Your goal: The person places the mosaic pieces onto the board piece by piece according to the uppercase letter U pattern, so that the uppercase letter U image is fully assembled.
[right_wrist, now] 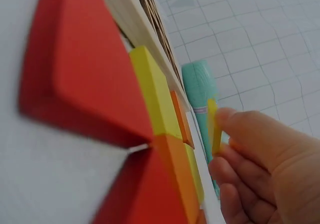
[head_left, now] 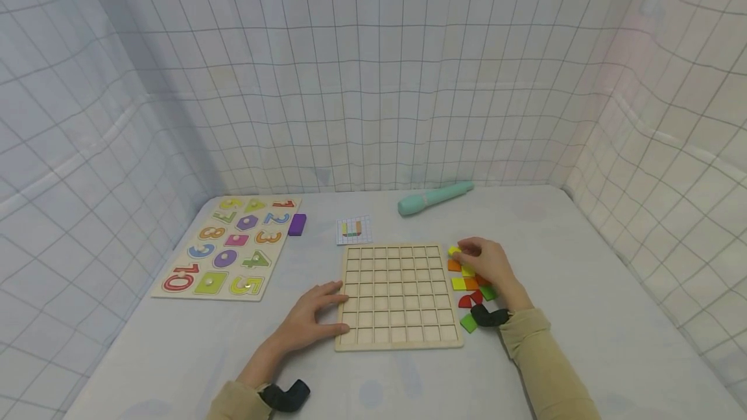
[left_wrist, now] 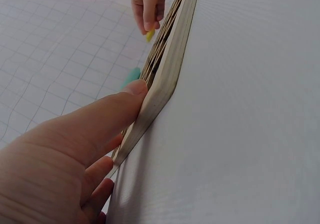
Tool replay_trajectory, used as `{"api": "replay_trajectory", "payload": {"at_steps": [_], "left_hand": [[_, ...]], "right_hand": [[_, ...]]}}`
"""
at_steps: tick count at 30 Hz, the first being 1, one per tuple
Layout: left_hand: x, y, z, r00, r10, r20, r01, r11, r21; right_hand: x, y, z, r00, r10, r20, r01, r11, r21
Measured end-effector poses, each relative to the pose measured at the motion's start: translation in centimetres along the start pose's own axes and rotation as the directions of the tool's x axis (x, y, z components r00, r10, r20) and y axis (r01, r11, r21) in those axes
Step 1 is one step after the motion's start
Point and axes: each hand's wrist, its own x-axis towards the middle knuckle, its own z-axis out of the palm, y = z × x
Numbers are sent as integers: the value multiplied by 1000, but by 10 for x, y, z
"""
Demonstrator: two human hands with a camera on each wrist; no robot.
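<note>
My right hand (head_left: 486,263) pinches a small yellow tile (right_wrist: 215,126) between thumb and fingers, just above the other tiles by the board's right edge. Beneath and nearer lie orange, yellow, red and green tiles, among them a yellow square tile (head_left: 458,284), a red tile (head_left: 464,302) and a green tile (head_left: 469,323). The wooden grid board (head_left: 397,345) lies flat in the middle, its square cells holding nothing. My left hand (head_left: 309,316) rests at the board's left edge, fingers spread and the thumb touching the rim, as the left wrist view shows.
A card with a coloured pattern (head_left: 353,231) lies behind the board. Farther back is a teal tapered object (head_left: 434,199). A number puzzle board (head_left: 224,248) lies at the left with a purple block (head_left: 297,225) at its right edge. Grid-lined cloth walls (head_left: 373,83) enclose the table.
</note>
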Motion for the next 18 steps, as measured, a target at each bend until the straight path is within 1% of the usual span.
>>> {"api": "replay_trajectory", "payload": {"at_steps": [3,5,11,15,18], "left_hand": [[0,-1,0,1000,-3,-1,3,1000,7],[0,-2,1,1000,-6,-2,6,1000,14],[0,-3,1,1000,-20,-1,20,1000,4],[0,-2,1,1000,-20,-1,20,1000,3],[0,-2,1,1000,-15,-4,15,1000,6]], "right_hand": [[1,-4,-3,1000,-25,4,24,998,57],[1,-8,-5,998,-64,5,64,995,74],[-2,-32,-10,992,-127,12,124,983,138],[1,-54,-7,979,-204,-1,201,960,198],[7,-69,3,969,-244,25,230,940,253]]}}
